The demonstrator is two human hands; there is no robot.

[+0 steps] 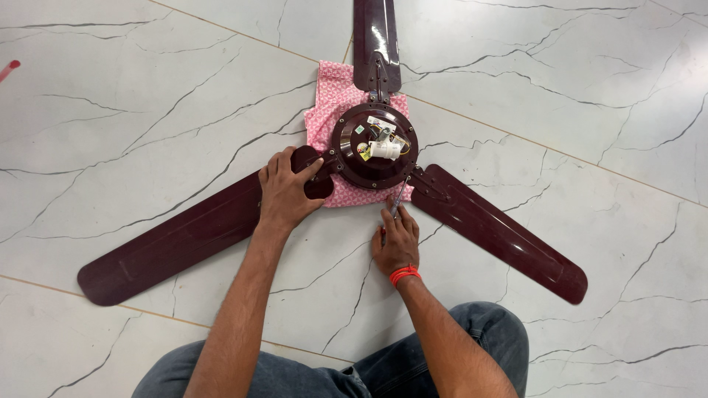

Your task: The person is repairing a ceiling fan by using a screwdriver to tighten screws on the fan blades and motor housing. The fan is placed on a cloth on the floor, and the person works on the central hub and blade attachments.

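My left hand [286,193] presses the maroon fan blade [177,239] near the motor hub [374,145]; my right hand [396,241] holds a screwdriver [398,197] against the hub, over pink cloth [330,101].

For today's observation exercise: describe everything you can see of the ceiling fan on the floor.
The ceiling fan is glossy maroon with three long blades. It lies flat on pale marble-look tiles, with its round hub over a pink patterned cloth. White parts and wires sit in the hub. The left hand presses one blade's root; the right hand holds a screwdriver to the hub's edge.
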